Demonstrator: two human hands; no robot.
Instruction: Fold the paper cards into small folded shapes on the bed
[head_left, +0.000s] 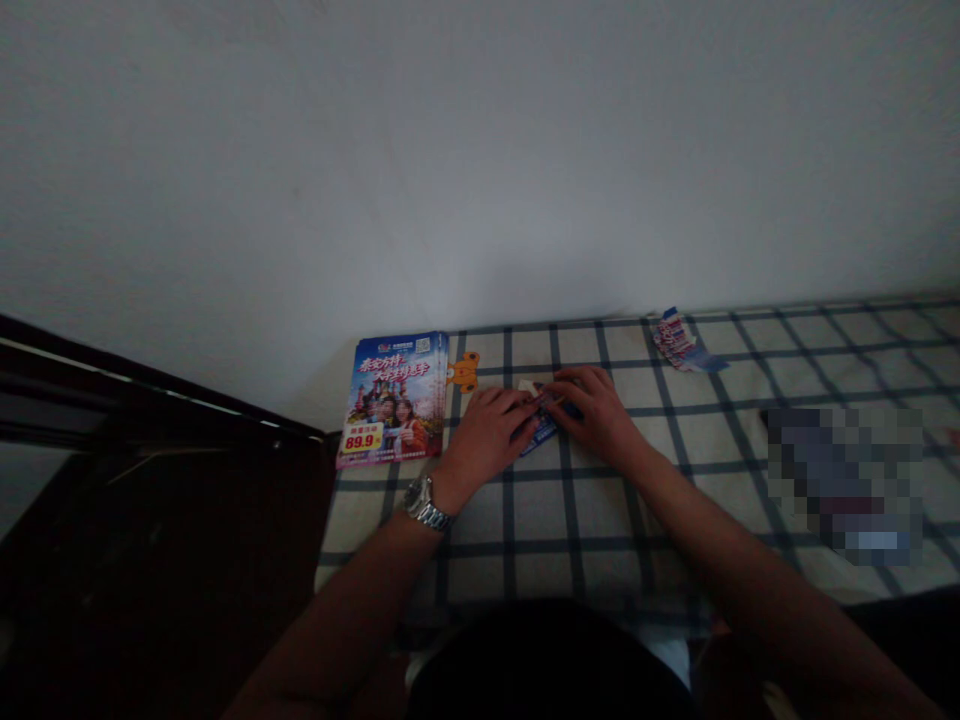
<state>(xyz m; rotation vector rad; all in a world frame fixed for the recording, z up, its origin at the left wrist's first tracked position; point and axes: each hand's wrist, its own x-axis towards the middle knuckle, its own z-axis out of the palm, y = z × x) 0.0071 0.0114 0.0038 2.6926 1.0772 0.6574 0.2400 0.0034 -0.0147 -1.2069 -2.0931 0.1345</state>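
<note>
A small folded leaflet [538, 437], blue and white with printing, lies on the checked cloth between my hands. My left hand [491, 432], with a metal watch on the wrist, presses its fingers on the leaflet's left part. From the right, my right hand [598, 418] has its bent fingers gripping the paper's other side, and both sets of fingertips nearly meet over it. Much of the folded paper is hidden under the fingers. To the left of my left hand sits a stack of flyers [394, 390], blue and pink, with a big 89.9 printed on the top one.
A light checked cloth [540, 530] covers the table against a plain wall [480, 160]. Folded paper pieces [677, 345] lie at the back right. An orange bear figure [463, 372] is beside the flyers. A dark pixelated object [832, 480] lies at the right.
</note>
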